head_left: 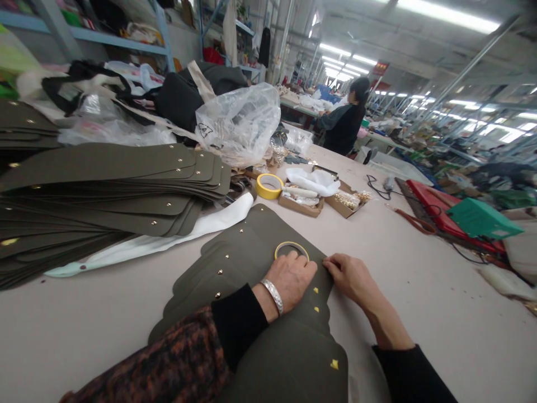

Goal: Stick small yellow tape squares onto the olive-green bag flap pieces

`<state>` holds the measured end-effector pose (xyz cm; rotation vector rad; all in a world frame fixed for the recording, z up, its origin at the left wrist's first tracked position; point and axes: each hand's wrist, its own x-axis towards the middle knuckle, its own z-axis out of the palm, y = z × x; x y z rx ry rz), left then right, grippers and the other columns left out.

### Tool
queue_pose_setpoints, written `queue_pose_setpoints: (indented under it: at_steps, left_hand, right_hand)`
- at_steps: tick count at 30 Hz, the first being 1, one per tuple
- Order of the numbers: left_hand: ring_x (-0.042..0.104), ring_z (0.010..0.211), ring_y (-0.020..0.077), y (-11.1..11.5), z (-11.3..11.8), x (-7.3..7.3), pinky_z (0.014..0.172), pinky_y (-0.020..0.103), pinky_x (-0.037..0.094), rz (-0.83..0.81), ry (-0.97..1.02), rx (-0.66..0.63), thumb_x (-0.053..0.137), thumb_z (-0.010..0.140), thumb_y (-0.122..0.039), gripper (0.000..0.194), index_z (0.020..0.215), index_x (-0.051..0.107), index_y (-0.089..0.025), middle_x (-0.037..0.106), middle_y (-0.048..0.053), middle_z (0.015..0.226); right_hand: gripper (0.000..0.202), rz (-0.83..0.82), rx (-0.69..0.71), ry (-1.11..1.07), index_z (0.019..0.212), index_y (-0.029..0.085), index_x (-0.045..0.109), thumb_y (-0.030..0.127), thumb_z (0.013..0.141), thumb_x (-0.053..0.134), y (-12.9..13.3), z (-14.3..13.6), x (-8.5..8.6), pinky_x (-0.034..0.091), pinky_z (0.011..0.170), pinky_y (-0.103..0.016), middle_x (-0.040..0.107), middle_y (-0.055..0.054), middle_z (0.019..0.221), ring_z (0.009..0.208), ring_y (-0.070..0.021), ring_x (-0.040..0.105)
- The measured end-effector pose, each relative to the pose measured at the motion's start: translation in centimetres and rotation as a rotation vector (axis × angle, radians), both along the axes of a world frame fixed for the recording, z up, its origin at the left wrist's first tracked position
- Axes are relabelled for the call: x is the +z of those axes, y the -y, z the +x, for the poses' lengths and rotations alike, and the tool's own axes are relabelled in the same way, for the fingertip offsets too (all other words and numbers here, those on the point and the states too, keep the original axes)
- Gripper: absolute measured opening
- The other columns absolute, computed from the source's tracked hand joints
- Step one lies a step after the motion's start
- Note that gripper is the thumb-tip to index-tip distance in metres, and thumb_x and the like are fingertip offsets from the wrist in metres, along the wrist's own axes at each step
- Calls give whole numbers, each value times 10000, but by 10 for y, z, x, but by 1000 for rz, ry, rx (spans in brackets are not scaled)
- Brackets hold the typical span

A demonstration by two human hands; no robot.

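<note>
A stack of dark olive panels (260, 240) with metal studs along one side lies on the table under my hands. Three small yellow tape pieces (334, 364) stick to its right part. My left hand (289, 280), with a silver bracelet at the wrist, is closed on a roll of yellow tape (292, 244) over the panels. At the panels' right edge, my right hand (346, 277) has thumb and forefinger pinched together; whatever is between the fingertips is too small to make out.
More olive panels (104, 168) are piled at the left beside a white strip (176, 240). Another yellow tape roll (269, 186), small boxes (350, 200) and a plastic bag (243, 120) lie behind. At the right is a green box (482, 217). A person (346, 120) is farther back.
</note>
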<state>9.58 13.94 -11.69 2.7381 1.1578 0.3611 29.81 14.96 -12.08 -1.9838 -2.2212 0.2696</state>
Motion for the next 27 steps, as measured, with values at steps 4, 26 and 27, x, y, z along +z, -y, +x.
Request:
queue_pose_setpoints:
  at_steps: [4,26,27]
  left_hand:
    - [561,824,223,0,-2,2,646,321,506,36,13,-41,396,908,-128,144,941,530,-171,610,60,882]
    - [582,1055,274,104,-245,13,916,438,479,303,16,508,394,938,-361,329,1129,584,-172,627,119,1119]
    - [604,995,247,119,-239,11,881,391,501,281,84,514,409,939,-389,312,1095,585,-183,642,98,1059]
  right_hand:
    - [256,-82,-220,13,738,208,706,303,829,486,-5,-8,0,434,624,-300,722,-69,737,708,-224,657]
    - [657,-153,143,-96,1227,145,568,521,703,698,-84,-67,21,484,832,-347,672,-152,1112,972,-284,645]
    - [668,-162,147,-94,1224,147,569,517,687,714,-86,-69,19,480,843,-351,666,-154,1125,984,-287,640]
